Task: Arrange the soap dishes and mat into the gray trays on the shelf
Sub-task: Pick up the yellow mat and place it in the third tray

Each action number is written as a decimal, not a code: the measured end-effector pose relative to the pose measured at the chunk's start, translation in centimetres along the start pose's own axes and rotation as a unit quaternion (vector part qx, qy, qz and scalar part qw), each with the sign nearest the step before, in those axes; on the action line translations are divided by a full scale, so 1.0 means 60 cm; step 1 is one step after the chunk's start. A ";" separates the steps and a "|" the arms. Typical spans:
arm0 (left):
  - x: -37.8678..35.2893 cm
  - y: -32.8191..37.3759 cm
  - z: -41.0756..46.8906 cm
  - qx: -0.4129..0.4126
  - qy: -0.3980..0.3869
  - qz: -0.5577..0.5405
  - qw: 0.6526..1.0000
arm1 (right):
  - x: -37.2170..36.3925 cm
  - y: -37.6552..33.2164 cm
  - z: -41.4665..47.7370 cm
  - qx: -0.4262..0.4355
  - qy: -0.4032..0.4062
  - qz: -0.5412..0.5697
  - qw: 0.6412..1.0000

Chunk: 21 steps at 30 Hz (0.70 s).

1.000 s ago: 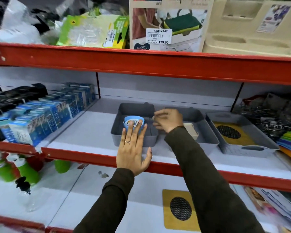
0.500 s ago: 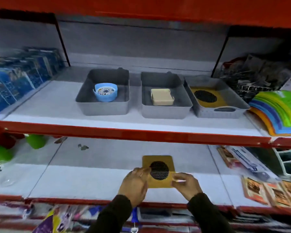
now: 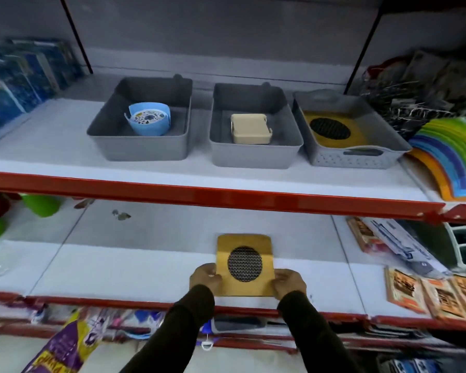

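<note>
Three gray trays (image 3: 145,146) were ranged on the upper shelf (image 3: 199,184), holding a blue soap dish (image 3: 148,122), a cream soap dish (image 3: 250,129) and a yellow mat (image 3: 331,130). On the lower shelf, a second mat (image 3: 244,262) was gripped at its near corners by the left hand (image 3: 206,277) and right hand (image 3: 289,281), fingers closed on its edges. It was judged thin, light and fairly stiff; opposite edges seemed the best hold.

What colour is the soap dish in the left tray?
Blue soap dish, speckled insert; head view.
</note>
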<state>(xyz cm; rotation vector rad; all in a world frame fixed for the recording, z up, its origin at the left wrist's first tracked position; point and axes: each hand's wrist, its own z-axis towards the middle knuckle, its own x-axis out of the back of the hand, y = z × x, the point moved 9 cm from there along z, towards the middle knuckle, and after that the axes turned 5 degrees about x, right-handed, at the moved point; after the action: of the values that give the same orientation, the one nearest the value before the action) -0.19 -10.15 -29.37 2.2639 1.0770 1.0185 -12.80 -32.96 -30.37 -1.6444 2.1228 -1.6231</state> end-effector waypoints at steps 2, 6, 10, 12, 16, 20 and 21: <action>0.018 -0.019 -0.028 -0.009 0.014 -0.044 0.999 | 0.014 0.012 -0.033 0.005 0.030 0.068 0.997; 0.063 -0.044 -0.096 -0.050 0.060 -0.161 0.984 | 0.023 0.026 -0.108 0.025 0.050 0.229 0.972; 0.106 -0.049 -0.166 -0.118 0.066 -0.209 0.969 | 0.048 -0.003 -0.193 0.083 0.056 0.301 0.948; 0.132 -0.039 -0.206 -0.158 0.073 -0.218 0.960 | 0.069 -0.028 -0.235 0.114 0.061 0.312 0.941; 0.180 0.006 -0.282 -0.236 0.084 -0.237 0.938 | 0.122 -0.086 -0.304 0.171 0.067 0.328 0.926; 0.222 0.075 -0.353 -0.301 0.092 -0.234 0.920 | 0.190 -0.156 -0.359 0.246 0.076 0.320 0.912; 0.230 0.095 -0.370 -0.316 0.088 -0.239 0.914 | 0.207 -0.172 -0.368 0.262 0.078 0.318 0.908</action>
<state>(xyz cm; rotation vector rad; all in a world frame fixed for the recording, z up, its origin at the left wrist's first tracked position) -8.63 -1.12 -5.65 1.3335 1.0917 1.1532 -23.14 -25.53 -6.14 -0.5969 1.7574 -1.8704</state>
